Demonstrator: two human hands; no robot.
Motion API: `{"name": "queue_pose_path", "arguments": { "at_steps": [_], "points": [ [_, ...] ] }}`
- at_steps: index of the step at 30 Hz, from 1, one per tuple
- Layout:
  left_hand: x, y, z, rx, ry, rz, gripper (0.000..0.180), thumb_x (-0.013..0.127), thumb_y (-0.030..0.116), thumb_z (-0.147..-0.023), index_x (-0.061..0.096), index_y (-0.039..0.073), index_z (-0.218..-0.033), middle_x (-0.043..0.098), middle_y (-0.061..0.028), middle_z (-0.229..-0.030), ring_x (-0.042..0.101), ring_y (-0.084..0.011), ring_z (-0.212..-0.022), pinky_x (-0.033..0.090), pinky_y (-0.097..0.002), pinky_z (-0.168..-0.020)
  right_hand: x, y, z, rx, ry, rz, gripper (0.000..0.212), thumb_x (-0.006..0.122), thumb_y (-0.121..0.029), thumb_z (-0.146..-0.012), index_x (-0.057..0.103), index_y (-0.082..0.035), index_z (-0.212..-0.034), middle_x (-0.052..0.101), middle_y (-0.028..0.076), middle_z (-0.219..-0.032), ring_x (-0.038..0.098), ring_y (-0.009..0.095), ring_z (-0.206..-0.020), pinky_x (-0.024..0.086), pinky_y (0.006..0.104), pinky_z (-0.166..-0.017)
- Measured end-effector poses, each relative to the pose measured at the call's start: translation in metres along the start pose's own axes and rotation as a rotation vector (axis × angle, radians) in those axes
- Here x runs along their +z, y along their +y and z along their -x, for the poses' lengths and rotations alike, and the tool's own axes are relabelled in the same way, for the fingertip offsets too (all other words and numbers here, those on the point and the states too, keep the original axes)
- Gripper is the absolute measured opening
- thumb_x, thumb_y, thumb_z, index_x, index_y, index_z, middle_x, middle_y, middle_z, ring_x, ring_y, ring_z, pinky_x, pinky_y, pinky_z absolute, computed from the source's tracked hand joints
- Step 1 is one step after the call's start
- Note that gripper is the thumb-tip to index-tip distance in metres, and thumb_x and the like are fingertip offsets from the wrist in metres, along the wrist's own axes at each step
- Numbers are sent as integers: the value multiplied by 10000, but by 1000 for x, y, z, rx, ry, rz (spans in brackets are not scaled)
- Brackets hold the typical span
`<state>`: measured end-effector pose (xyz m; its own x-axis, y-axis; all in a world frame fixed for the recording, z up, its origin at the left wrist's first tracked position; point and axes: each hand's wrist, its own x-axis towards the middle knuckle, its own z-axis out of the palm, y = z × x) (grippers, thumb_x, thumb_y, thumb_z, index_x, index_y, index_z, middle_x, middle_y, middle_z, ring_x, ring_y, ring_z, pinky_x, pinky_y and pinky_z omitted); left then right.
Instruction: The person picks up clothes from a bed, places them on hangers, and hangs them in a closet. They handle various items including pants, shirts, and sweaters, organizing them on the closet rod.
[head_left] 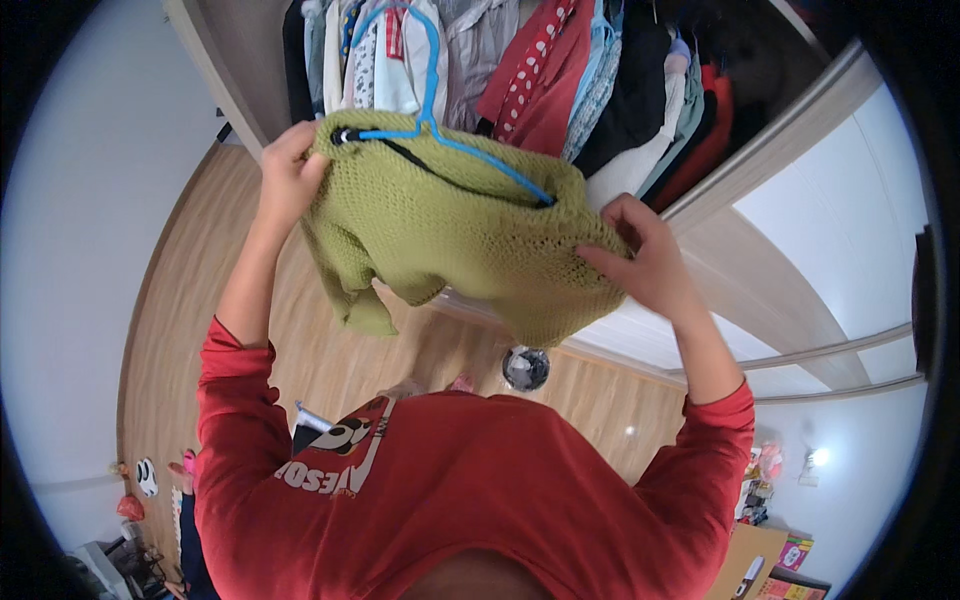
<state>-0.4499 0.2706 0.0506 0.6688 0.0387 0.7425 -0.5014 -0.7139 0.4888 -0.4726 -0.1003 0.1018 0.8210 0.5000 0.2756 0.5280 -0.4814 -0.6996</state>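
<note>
A green knitted sweater (430, 230) hangs on a blue hanger (428, 90) in front of a wardrobe. The hanger's arms pass inside the neckline, with black tips at both ends, and its hook rises toward the hanging clothes. My left hand (292, 172) pinches the sweater at its left shoulder, close to one hanger tip. At the other shoulder, my right hand (645, 258) grips the knit between thumb and fingers. The lower part of the sweater droops in loose folds over the floor.
Several garments hang in the open wardrobe (235, 60), among them a red polka-dot one (530, 80) and a black one (630, 95). A sliding door (820, 210) stands at the right. A small bin (525, 369) sits on the wooden floor (200, 290).
</note>
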Motion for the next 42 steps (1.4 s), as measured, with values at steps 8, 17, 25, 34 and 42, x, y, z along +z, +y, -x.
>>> {"name": "queue_pose_path", "arguments": {
  "at_steps": [8, 17, 25, 34, 42],
  "points": [
    [41, -48, -15, 28, -240, 255, 273, 499, -56, -645, 581, -34, -904, 580, -169, -802, 580, -264, -716, 453, -288, -657, 31, -9, -11, -250, 167, 459, 231, 576, 60, -552, 404, -9, -689, 383, 127, -713, 422, 319, -685, 380, 363, -580],
    [119, -78, -38, 413, -402, 477, 288, 584, 67, -683, 539, 25, -964, 531, -122, -843, 508, -265, -835, 394, -306, -715, 73, -47, 17, 337, 48, -396, 395, 726, -8, -624, 558, -17, -981, 580, 25, -951, 526, 118, -859, 411, 257, -790],
    [234, -150, 62, -3, -734, 679, 303, 586, 99, -759, 481, 21, -1033, 497, -141, -969, 512, -239, -883, 411, -323, -788, 97, -72, 46, 728, 353, -579, 407, 684, 104, -571, 578, -1, -949, 587, 43, -957, 532, 129, -881, 404, 269, -797],
    [311, -154, -36, -362, -348, 881, 274, 541, 85, -822, 464, 24, -1078, 540, -63, -960, 520, -142, -883, 429, -258, -754, 97, -45, 2, 557, 436, -610, 369, 685, 85, -570, 584, -9, -912, 588, 41, -938, 540, 134, -864, 420, 266, -773],
    [281, -143, -93, -545, -467, 503, 538, 395, 424, -864, 377, 28, -1228, 483, -159, -1152, 470, -261, -1041, 334, -296, -902, 50, -16, -132, 267, 567, -621, 340, 599, 67, -619, 554, -6, -948, 612, 59, -878, 573, 134, -778, 434, 241, -717]
  ]
}}
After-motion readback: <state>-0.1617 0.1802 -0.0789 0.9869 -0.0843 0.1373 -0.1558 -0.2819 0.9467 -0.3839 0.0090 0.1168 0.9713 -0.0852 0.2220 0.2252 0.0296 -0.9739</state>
